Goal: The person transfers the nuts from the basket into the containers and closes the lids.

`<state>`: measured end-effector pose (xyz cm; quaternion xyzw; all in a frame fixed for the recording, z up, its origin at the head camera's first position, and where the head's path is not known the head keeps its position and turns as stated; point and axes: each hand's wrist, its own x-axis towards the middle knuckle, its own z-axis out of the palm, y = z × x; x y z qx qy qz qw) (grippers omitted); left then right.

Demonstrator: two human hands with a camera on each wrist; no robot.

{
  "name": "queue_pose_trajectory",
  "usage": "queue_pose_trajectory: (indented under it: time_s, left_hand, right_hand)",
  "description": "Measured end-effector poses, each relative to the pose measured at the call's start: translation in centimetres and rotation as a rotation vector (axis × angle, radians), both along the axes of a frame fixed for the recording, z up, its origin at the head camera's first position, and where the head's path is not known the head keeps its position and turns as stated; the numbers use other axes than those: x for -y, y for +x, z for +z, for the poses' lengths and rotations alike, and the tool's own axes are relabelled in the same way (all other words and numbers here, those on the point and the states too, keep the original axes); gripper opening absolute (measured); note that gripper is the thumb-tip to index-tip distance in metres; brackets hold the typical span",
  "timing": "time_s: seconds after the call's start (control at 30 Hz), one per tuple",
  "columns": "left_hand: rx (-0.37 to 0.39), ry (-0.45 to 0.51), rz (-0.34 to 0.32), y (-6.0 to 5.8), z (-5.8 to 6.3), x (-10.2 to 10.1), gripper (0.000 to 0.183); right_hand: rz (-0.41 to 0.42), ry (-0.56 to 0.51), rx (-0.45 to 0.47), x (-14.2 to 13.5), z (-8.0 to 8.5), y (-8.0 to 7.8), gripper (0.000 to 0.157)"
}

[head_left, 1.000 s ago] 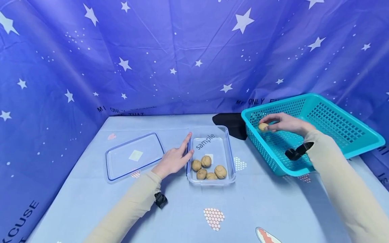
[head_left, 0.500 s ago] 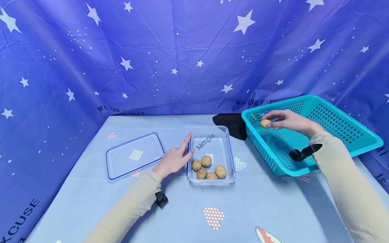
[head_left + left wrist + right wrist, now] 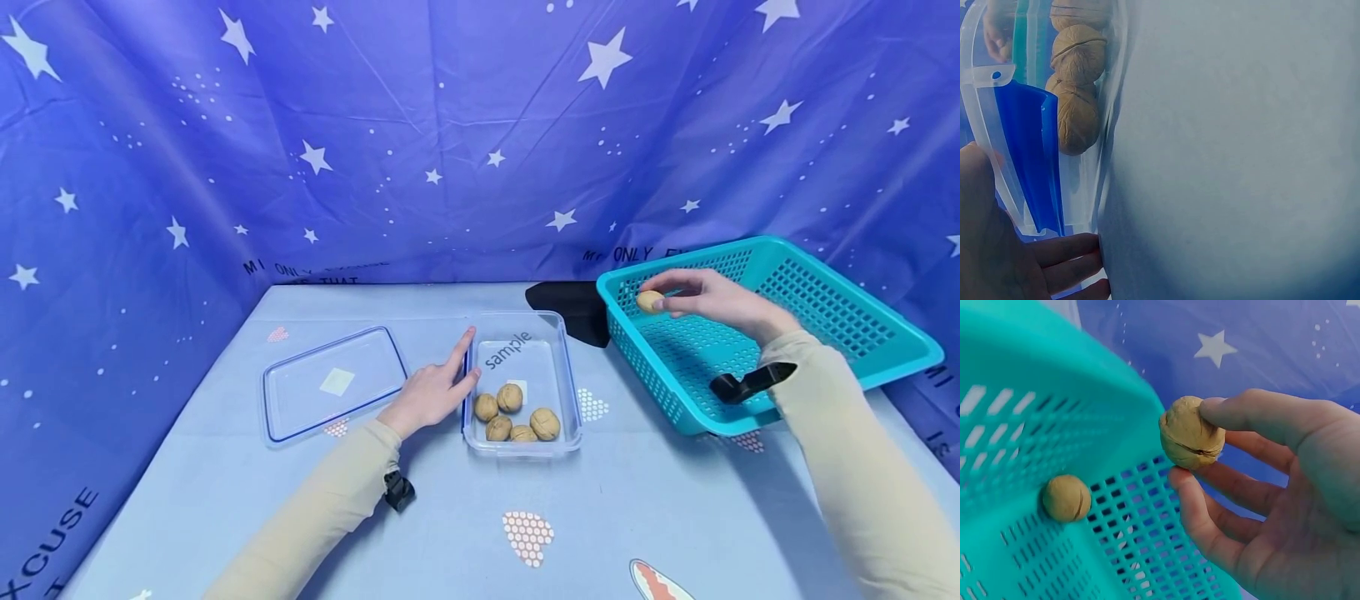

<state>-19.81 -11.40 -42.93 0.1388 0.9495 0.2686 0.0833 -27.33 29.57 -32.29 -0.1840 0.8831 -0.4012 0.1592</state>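
Observation:
My right hand pinches a walnut between thumb and fingertips, above the far left corner of the turquoise basket. A second walnut lies on the basket floor in the right wrist view; in the head view the hand hides it. My left hand rests at the left side of a clear lidless container, index finger straight along its rim and thumb touching the edge. Several walnuts sit in the near part of that container. The left wrist view shows its blue side latch hanging down by the hand.
A clear lid with a blue seal lies on the tablecloth left of the container. Behind the container and against the basket is a flat black object. A blue starry curtain surrounds the table's back and sides.
My right hand has lifted slightly inside the basket with the walnut in its fingers, drifting right and then a little back left. My left hand and the container have stayed in place.

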Motion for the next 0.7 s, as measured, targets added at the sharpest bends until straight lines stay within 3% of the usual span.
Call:
queue_pose_trajectory:
  time_s: [0.7]
  left_hand:
    - [-0.005,0.015,-0.005,0.1,0.2,0.1,0.066]
  right_hand:
    - [0.018,-0.075,-0.022,4.6,1.2,0.9,0.037]
